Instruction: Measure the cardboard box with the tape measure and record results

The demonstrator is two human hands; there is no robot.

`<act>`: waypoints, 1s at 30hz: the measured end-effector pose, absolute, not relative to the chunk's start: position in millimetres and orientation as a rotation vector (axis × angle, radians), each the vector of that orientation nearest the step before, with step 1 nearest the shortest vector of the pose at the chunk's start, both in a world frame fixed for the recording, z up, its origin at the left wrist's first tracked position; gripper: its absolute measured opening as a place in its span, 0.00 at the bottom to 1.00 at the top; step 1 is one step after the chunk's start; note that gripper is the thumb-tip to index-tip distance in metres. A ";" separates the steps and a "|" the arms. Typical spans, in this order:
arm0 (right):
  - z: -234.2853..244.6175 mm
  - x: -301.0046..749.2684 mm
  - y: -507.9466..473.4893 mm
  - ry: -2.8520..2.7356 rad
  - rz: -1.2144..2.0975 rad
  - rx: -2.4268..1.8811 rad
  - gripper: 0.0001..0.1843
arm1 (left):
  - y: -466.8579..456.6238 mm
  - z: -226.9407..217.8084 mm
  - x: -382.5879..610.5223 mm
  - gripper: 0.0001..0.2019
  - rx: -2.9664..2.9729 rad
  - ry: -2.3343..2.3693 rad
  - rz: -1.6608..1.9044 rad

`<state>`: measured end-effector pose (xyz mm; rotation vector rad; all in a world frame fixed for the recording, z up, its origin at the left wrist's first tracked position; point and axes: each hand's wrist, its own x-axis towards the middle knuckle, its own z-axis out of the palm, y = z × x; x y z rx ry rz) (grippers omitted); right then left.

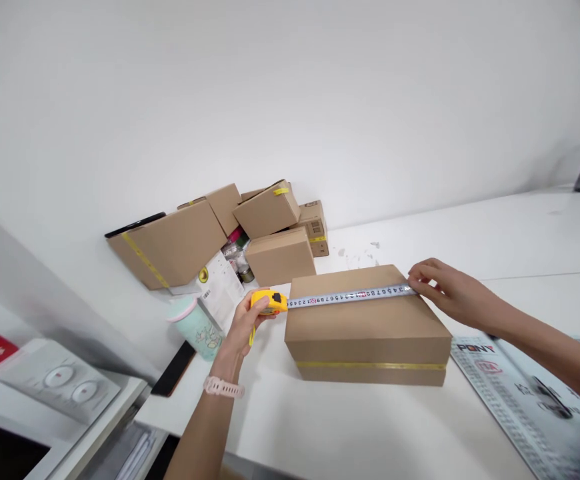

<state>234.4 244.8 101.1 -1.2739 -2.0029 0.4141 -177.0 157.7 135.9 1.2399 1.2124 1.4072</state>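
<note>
A closed cardboard box [365, 327] with a yellow strip along its front side lies on the white table [270, 413]. Gripped in my left hand [244, 320] is a yellow tape measure [270, 302], just off the box's left edge. Its silver blade [345, 297] runs out across the box top, with numbers facing up. At the box's right edge, my right hand [433, 283] pinches the free end of the blade between thumb and fingers. A pink band is around my left wrist.
Several cardboard boxes [175, 243] are stacked against the wall. A mint-green tumbler [197, 327] stands left of my left hand, near a dark flat object [174, 369]. A printed cutting mat [530, 400] lies under my right forearm. A microwave [45, 393] is at the lower left.
</note>
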 end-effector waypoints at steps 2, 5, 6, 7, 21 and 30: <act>118.1 233.1 246.9 -1.942 0.539 -1.262 0.22 | 134.8 147.9 -168.1 0.25 1.266 1.188 1.419; 147.6 222.6 251.4 -1.872 0.719 -1.179 0.23 | 87.0 152.1 -141.8 0.30 1.296 1.121 1.283; 156.0 216.3 253.5 -1.875 0.761 -1.134 0.23 | 71.2 146.5 -128.4 0.30 1.252 1.048 1.159; 162.8 208.7 256.1 -1.894 0.802 -1.085 0.24 | 57.5 137.3 -112.7 0.31 1.161 0.982 1.039; 130.1 140.5 329.3 -1.986 1.033 -1.045 0.20 | 72.1 101.5 21.9 0.31 0.724 0.719 1.201; 124.3 143.7 327.2 -2.055 1.022 -1.132 0.18 | 69.9 65.5 18.3 0.34 0.646 0.606 1.169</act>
